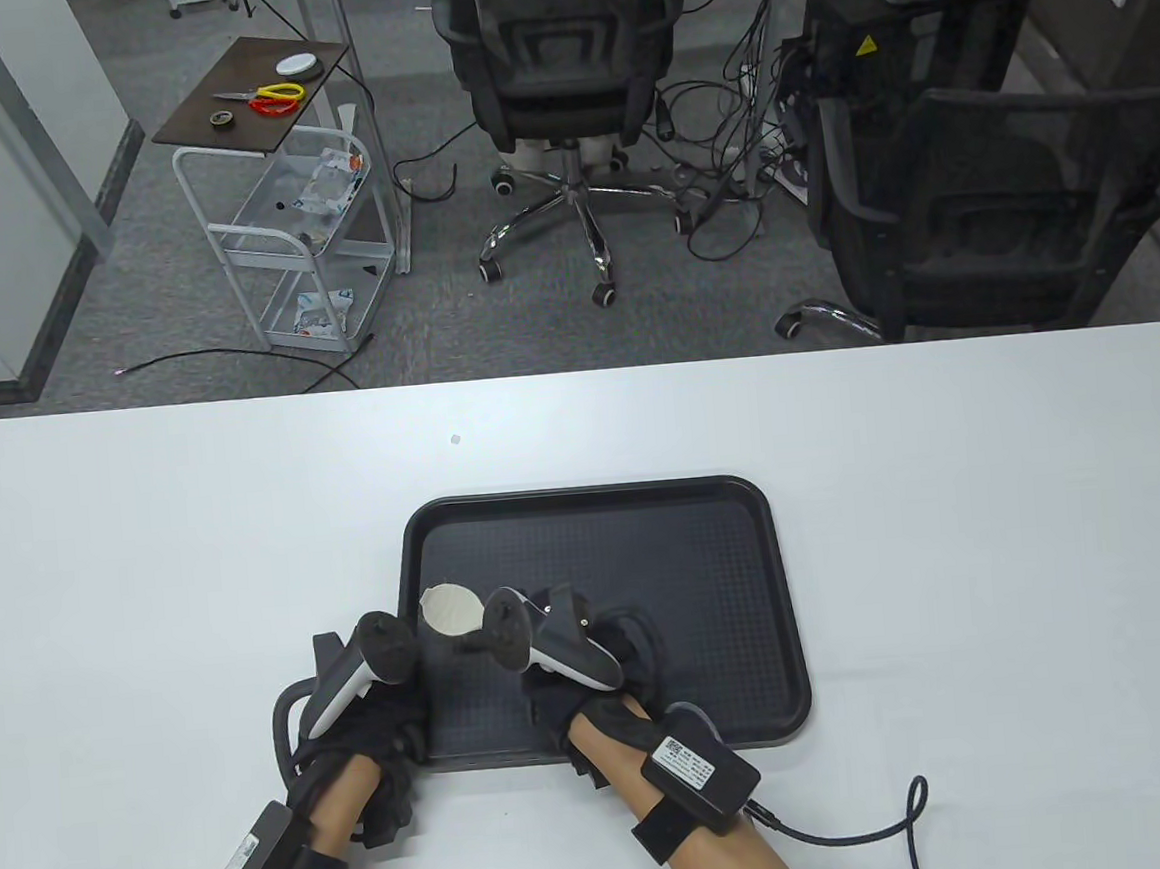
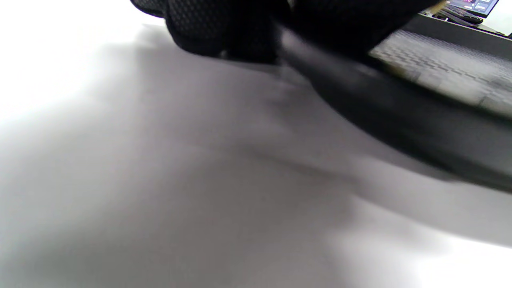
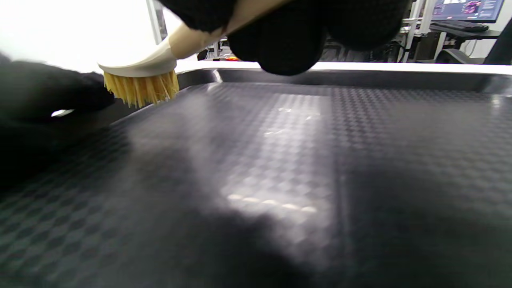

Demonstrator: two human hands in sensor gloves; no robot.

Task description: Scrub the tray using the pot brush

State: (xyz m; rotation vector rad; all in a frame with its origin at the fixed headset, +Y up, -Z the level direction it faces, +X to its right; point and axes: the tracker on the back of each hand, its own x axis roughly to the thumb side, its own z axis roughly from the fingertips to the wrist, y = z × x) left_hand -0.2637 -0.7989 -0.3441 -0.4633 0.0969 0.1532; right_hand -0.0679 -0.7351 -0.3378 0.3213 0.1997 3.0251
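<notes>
While my right hand [image 1: 599,674] fingers wrap the pot brush [image 3: 140,80] handle, bristles hover just above the tray [image 1: 749,542] floor by its left wall. Left hand [image 1: 361,712] pins the tray's near-left corner to the table [image 1: 151,589] so it won't slide; can't tell its finger state.
</notes>
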